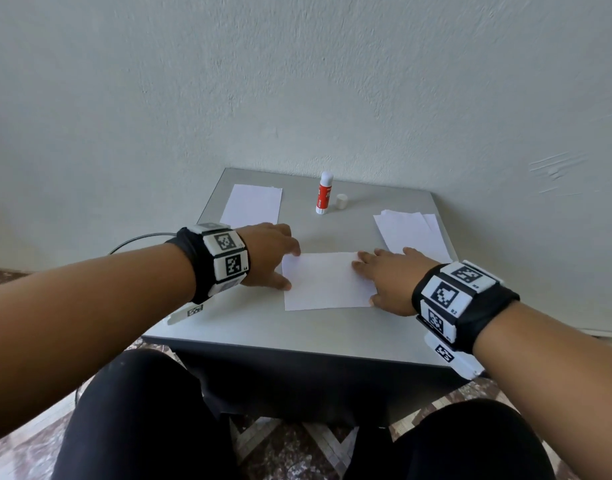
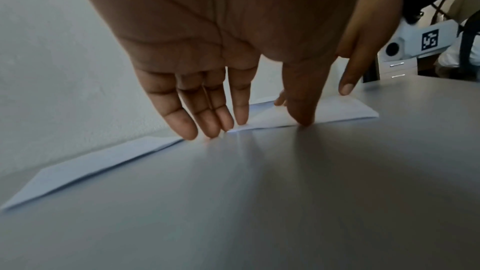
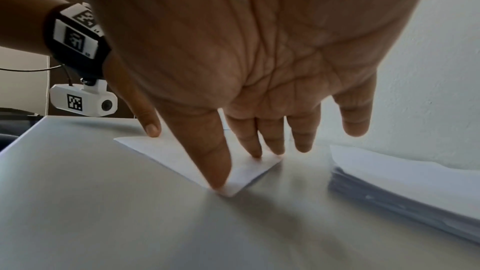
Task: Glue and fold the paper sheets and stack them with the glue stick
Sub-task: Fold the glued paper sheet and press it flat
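Note:
A folded white sheet (image 1: 327, 280) lies flat in the middle of the grey table (image 1: 263, 323). My left hand (image 1: 292, 269) rests on its left edge with straight fingers (image 2: 189, 128) and thumb touching the paper (image 2: 337, 110). My right hand (image 1: 363, 283) presses its right edge, the thumb on the near corner and the fingers (image 3: 255, 151) flat on the sheet (image 3: 166, 151). A red-and-white glue stick (image 1: 323, 194) stands uncapped at the back, its white cap (image 1: 341, 201) beside it. Neither hand grips anything.
A pile of loose white sheets (image 1: 412, 233) lies at the back right, close to my right hand, shown as a thick stack (image 3: 402, 188). Another folded sheet (image 1: 252, 206) lies at the back left. The wall (image 1: 297, 81) stands directly behind the small table.

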